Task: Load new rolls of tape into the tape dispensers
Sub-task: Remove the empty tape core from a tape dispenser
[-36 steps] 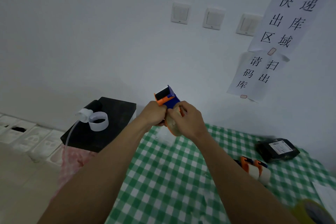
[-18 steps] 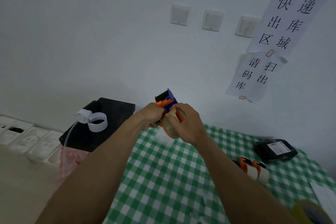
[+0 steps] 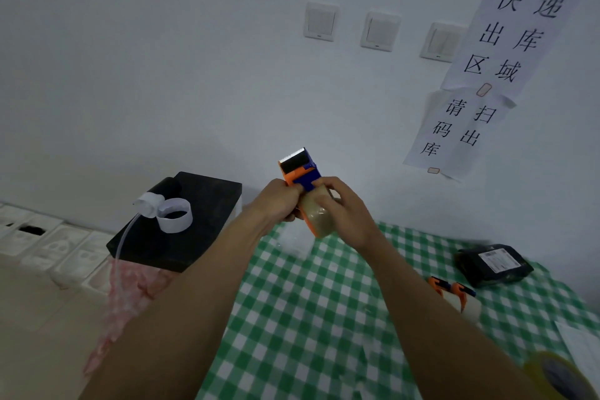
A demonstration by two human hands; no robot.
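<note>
An orange and blue tape dispenser (image 3: 300, 169) is held up above the far edge of the green checked table (image 3: 302, 318), its cutter end pointing up. A roll of clear tape (image 3: 316, 216) sits in it. My left hand (image 3: 277, 201) grips the dispenser from the left. From the right, my right hand (image 3: 342, 208) wraps round the roll, thumb near the blue part. A second orange dispenser (image 3: 454, 297) with a pale roll lies on the table at the right. A yellowish tape roll (image 3: 558, 377) shows at the lower right corner.
A black box (image 3: 194, 221) stands left of the table with a white tape ring (image 3: 175, 214) and loose strip on it. A black parcel (image 3: 493, 265) lies at the table's far right. White paper (image 3: 581, 344) lies at the right edge. Wall signs and switches hang behind.
Both hands have lifted the dispenser slightly and tipped it more upright; my right hand has slid further over the roll.
</note>
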